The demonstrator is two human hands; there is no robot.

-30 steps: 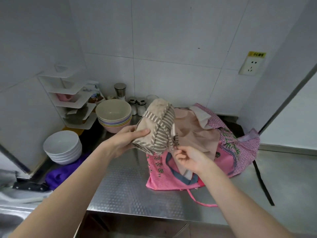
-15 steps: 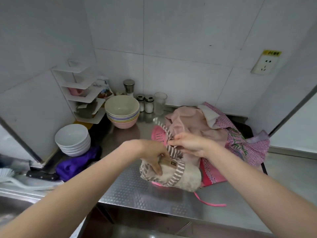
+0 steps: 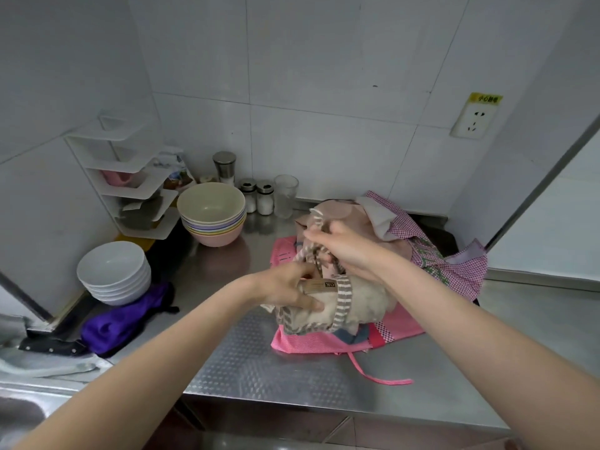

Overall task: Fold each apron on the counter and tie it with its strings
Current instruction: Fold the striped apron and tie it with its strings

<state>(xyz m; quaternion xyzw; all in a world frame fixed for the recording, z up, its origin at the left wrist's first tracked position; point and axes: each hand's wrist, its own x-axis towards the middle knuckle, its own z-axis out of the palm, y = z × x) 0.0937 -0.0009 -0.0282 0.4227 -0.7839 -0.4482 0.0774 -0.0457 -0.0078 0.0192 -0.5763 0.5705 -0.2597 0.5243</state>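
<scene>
Steel counter (image 3: 259, 362), white-tiled corner; both hands' fingers curled around beige apron bundle (image 3: 354, 303).

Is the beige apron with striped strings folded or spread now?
Folded: the beige apron is a compact bundle with a striped string wrapped round it, held by the left hand while the right hand pulls the strings.

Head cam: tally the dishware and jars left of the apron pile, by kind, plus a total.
White bowls, one stack: 5, going by the rims that show
Pastel bowls, one stack: about 6, rims hard to separate
Small shaker jars: 2
Steel-lidded canister: 1
Clear glass: 1
Total: about 15
</scene>
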